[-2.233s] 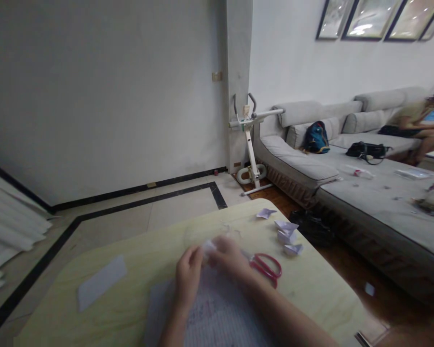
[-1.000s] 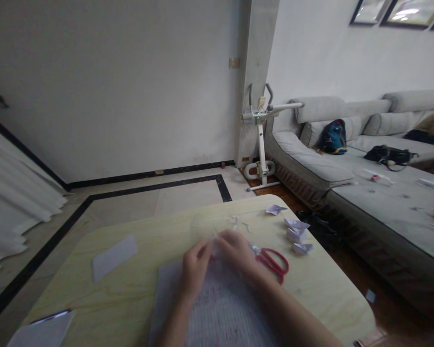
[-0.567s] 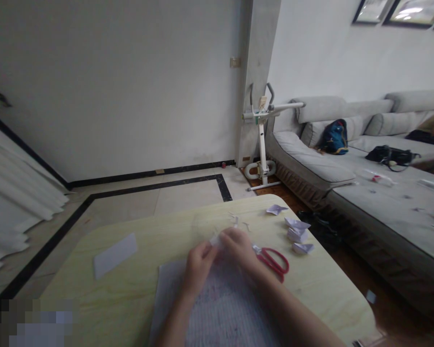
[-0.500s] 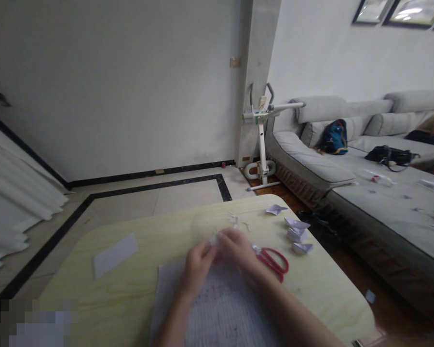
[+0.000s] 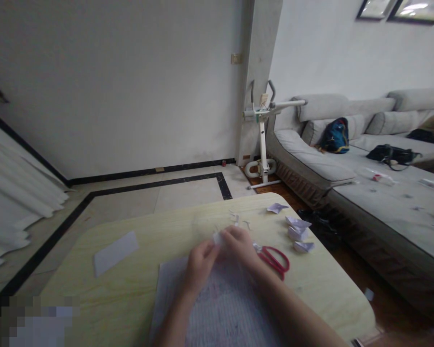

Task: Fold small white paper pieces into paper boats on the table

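Note:
My left hand (image 5: 201,262) and my right hand (image 5: 239,245) meet over the table, their fingers closed on a small piece of white paper (image 5: 217,238). Most of that paper is hidden by the fingers. Under my forearms lies a sheet of lined paper (image 5: 217,308) covered in writing. Scissors with red handles (image 5: 274,261) rest beside my right wrist, their blades partly covered by it. Thin paper scraps (image 5: 236,220) are scattered just beyond my fingers. Several folded paper boats (image 5: 298,223) sit along the table's right side.
A blank strip of paper (image 5: 116,253) lies on the left of the wooden table (image 5: 123,299). Behind stands a white exercise machine (image 5: 263,140). To the right, a grey sofa (image 5: 376,202) holds a blue backpack (image 5: 336,136) and a black bag (image 5: 393,155).
Both hands stay together at the small paper, with only slight finger movement. The whole view has shifted a little; the things on the table lie as before.

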Tool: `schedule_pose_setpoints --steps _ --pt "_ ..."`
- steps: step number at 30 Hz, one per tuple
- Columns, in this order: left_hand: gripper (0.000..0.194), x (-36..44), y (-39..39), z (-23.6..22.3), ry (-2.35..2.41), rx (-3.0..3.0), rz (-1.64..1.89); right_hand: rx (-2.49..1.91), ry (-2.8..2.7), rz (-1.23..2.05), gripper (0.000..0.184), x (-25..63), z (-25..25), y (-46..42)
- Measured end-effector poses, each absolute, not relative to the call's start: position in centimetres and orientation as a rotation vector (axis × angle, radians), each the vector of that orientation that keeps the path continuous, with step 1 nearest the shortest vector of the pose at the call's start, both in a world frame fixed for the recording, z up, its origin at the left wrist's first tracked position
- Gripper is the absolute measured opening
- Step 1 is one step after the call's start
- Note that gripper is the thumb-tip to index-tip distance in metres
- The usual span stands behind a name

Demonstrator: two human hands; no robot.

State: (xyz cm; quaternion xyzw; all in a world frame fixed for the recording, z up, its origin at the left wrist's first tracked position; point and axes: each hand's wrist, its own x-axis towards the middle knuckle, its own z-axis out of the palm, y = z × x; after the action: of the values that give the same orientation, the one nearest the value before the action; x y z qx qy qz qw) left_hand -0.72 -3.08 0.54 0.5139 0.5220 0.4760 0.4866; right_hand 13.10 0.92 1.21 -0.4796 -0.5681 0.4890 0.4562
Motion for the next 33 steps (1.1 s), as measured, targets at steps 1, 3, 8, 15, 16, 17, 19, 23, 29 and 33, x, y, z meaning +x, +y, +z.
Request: schedule_pose_setpoints --steps 1,3,8,15,16,17,19,23,29,33 --pt "0.027 -0.8 -3.1 0.8 1.281 1.238 1.166 -1.179 -1.412 1.219 0.027 13.1 1.3 0.9" --pt "0.027 -0.9 -3.2 1.3 1.286 1.204 1.171 -1.174 -1.434 1.223 0.026 13.1 1.3 0.9" --pt "0.028 -1.1 -3.1 1.1 1.283 1.191 1.159 -1.144 -1.555 1.101 0.024 13.4 1.3 1.0" --pt "0.032 -1.4 -2.7 0.0 1.376 1.241 1.254 -1.164 -1.694 1.051 0.02 13.1 1.6 0.2" --pt "0.032 -1.4 -2.6 0.1 1.386 1.226 1.261 -1.149 -1.688 1.06 0.017 13.0 1.5 0.0" --pt "0.032 -1.5 -2.6 0.2 1.399 1.199 1.274 -1.123 -1.68 1.071 0.018 13.0 1.4 -0.1" --pt "0.033 -1.6 -2.5 0.7 1.423 1.132 1.301 -1.062 -1.685 1.064 0.032 12.9 1.3 -0.2" --pt "0.03 -1.7 -2.5 1.4 1.429 1.088 1.321 -0.995 -1.806 0.921 0.023 12.8 1.3 -0.2" --pt "0.031 -1.7 -2.5 0.8 1.418 1.113 1.312 -1.029 -1.794 0.884 0.014 13.0 1.3 0.1" --pt "0.033 -1.6 -2.4 0.6 1.364 1.084 1.309 -1.02 -1.772 0.894 0.01 13.0 1.4 0.0"
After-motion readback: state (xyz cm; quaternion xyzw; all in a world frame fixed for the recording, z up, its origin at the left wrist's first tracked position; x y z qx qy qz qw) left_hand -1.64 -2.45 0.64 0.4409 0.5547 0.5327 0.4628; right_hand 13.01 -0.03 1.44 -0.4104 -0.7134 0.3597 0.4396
